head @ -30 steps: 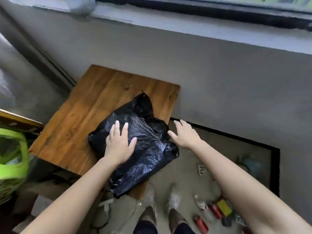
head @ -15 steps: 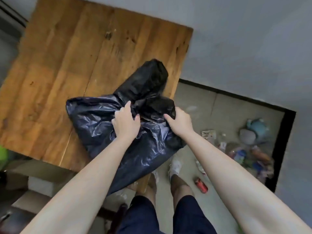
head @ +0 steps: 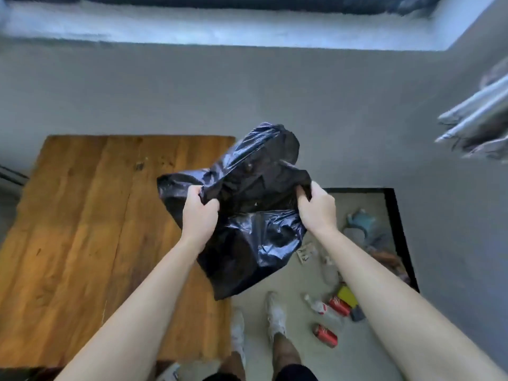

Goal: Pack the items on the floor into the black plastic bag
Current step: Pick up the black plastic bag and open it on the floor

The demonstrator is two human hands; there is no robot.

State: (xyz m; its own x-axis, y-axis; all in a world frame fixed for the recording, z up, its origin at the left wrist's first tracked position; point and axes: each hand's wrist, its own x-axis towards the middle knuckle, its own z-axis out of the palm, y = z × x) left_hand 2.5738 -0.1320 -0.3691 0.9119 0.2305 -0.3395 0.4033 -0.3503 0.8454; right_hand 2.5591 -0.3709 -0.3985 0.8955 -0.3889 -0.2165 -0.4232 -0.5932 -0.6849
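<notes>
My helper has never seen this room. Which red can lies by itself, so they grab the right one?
Start at the person's white shoes on the beige floor. Just right of them lies the lone red can. The other red can sits farther away, against a yellow item.

so I count one black bag, two hands on it, two red cans at 5 o'clock, one yellow box, one bench.

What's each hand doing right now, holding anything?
Left hand: closed, gripping the left edge of the black plastic bag.
Right hand: closed, gripping the bag's right edge.
</notes>
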